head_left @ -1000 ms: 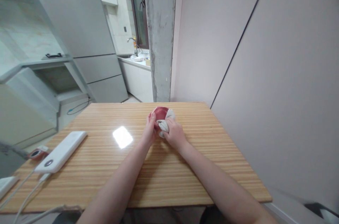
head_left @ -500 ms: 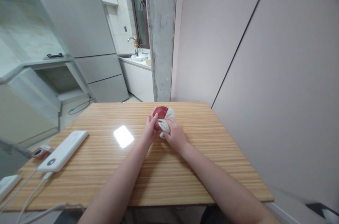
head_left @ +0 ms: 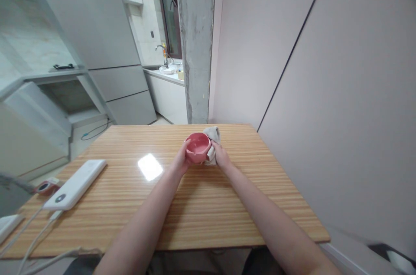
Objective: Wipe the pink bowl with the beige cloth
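A small red bowl (head_left: 197, 147) is held over the far part of the wooden table (head_left: 130, 218), its hollow side turned toward me. My left hand (head_left: 182, 158) grips the bowl's left side, with the thumb at the rim and the other fingers hidden behind it. On the right, my right hand (head_left: 221, 153) is closed on a pale grey cloth (head_left: 212, 135). The cloth lies against the outside of the bowl's right wall and hangs below my fingers.
A white power bank (head_left: 76, 186) with cables plugged in lies at the table's left, beside a small red object (head_left: 45, 187). Behind the table stand a grey fridge (head_left: 81, 19), a concrete pillar (head_left: 197, 45) and a sink counter (head_left: 167, 93). A pale wall (head_left: 292, 114) runs along the right.
The cloth has moved from inside the bowl to the outside of its right wall, together with my right hand. The bowl's interior is now uncovered. My left hand still holds the bowl.
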The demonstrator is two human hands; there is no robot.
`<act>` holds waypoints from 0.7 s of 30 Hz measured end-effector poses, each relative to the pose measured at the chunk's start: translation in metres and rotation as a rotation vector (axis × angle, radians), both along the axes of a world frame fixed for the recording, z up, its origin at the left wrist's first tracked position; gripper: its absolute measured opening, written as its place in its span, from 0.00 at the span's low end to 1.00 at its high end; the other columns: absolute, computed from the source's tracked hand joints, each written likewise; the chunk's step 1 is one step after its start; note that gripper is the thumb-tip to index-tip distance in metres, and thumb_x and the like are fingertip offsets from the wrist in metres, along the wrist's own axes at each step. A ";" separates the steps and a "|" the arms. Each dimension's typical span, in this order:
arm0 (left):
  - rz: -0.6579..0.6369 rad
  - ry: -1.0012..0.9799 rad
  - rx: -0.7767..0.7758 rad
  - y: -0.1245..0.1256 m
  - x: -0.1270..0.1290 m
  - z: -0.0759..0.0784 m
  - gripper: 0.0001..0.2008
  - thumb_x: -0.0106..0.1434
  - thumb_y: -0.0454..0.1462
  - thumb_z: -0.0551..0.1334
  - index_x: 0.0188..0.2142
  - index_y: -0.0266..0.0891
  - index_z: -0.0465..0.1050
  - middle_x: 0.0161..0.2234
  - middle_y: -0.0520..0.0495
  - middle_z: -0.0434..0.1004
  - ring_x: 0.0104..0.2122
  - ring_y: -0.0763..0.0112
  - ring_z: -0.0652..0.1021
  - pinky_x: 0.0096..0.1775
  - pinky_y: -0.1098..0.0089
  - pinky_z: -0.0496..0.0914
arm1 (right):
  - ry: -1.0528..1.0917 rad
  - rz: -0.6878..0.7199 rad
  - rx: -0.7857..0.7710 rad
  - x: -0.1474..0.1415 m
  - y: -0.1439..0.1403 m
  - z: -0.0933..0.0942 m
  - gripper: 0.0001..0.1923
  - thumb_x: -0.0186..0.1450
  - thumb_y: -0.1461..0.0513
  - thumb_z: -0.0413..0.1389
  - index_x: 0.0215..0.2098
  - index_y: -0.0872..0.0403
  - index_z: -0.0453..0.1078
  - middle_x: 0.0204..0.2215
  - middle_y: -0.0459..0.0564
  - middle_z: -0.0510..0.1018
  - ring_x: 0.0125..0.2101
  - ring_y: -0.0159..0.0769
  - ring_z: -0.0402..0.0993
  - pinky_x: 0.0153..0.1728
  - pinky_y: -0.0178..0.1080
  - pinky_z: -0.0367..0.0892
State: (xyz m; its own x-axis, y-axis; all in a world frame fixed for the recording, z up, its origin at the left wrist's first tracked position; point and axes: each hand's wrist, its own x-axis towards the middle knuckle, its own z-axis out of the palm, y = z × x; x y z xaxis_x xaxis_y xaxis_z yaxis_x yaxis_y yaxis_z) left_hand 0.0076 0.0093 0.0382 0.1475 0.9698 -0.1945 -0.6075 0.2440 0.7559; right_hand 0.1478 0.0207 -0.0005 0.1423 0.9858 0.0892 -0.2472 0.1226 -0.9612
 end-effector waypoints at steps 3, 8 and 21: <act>0.133 -0.058 0.062 0.004 0.001 -0.004 0.21 0.62 0.42 0.61 0.52 0.33 0.70 0.43 0.39 0.80 0.44 0.62 0.80 0.45 0.66 0.75 | 0.092 0.114 -0.080 -0.020 -0.009 -0.013 0.24 0.58 0.44 0.56 0.42 0.51 0.77 0.43 0.50 0.82 0.51 0.44 0.74 0.57 0.47 0.64; 0.116 0.050 0.136 0.006 -0.001 -0.007 0.27 0.60 0.46 0.65 0.57 0.43 0.63 0.49 0.43 0.77 0.43 0.65 0.79 0.41 0.68 0.75 | 0.204 0.069 -0.028 -0.025 -0.008 -0.016 0.25 0.58 0.42 0.55 0.43 0.50 0.76 0.45 0.48 0.81 0.52 0.43 0.74 0.57 0.45 0.64; 0.261 0.147 0.060 0.005 0.001 -0.012 0.22 0.60 0.48 0.64 0.49 0.40 0.69 0.46 0.43 0.77 0.43 0.65 0.78 0.39 0.70 0.74 | 0.042 0.034 -0.010 -0.023 -0.013 -0.013 0.26 0.61 0.43 0.53 0.46 0.51 0.75 0.45 0.50 0.81 0.53 0.42 0.73 0.57 0.44 0.64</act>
